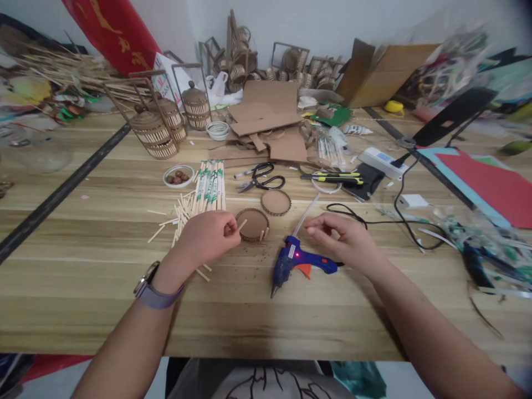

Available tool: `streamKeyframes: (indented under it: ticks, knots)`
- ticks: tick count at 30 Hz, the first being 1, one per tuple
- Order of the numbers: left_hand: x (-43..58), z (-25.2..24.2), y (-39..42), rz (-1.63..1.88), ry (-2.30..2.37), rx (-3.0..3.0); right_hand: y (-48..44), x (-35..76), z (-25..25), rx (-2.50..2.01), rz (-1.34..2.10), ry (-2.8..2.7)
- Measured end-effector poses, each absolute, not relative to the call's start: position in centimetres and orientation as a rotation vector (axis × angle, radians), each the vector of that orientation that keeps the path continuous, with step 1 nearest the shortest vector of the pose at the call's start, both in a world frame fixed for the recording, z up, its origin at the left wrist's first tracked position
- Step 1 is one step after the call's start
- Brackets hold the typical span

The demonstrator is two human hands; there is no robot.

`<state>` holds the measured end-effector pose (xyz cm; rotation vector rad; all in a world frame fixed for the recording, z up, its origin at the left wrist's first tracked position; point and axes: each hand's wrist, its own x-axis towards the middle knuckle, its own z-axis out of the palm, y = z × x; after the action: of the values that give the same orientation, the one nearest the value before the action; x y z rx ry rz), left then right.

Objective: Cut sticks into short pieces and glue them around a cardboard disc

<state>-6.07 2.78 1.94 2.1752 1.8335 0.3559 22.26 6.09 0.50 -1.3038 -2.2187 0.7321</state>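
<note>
My left hand (pixel 210 235) is closed in a pinch on a short wooden stick (pixel 242 224), whose end points over a round cardboard base with a braided rim (pixel 251 221). Two short sticks (pixel 264 234) stand upright at that base's near right edge. My right hand (pixel 341 235) is apart from it, thumb and fingertips drawn together close to the clear glue stick (pixel 305 215); whatever they hold, if anything, I cannot make out. Below lies a blue glue gun (pixel 291 257) with its red light on and its nozzle towards me. A second braided round (pixel 276 203) rests behind the base.
Loose sticks (pixel 178 216) and wrapped chopsticks (pixel 211 185) lie left of centre, near a dish of brown beads (pixel 178 176). Scissors (pixel 261 178), yellow cutters (pixel 336 177) and cardboard sheets (pixel 266 111) are farther back. A black cable (pixel 386 222) crosses the right side. Lidded baskets (pixel 152 130) stand back left.
</note>
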Motion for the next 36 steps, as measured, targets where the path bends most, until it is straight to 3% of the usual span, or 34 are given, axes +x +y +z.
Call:
streamKeyframes:
  ticks: [6, 14, 23, 36]
  knots:
    - [-4.7, 1.2, 2.3, 0.884, 1.504, 2.303, 4.7, 18.6, 1.9, -1.046, 0.869, -2.274]
    - [-3.5, 0.3, 1.9, 1.088, 1.365, 2.446, 5.2, 15.2, 2.9, -0.861, 0.908, -2.279]
    - [-4.7, -1.9, 3.6, 0.852, 1.543, 2.474, 7.5, 17.0, 4.0, -0.829, 0.671, -2.409]
    - [-4.6, -4.3, 4.3, 0.643, 1.514, 2.422, 8.7, 16.1, 0.7, -0.781, 0.792, -2.471]
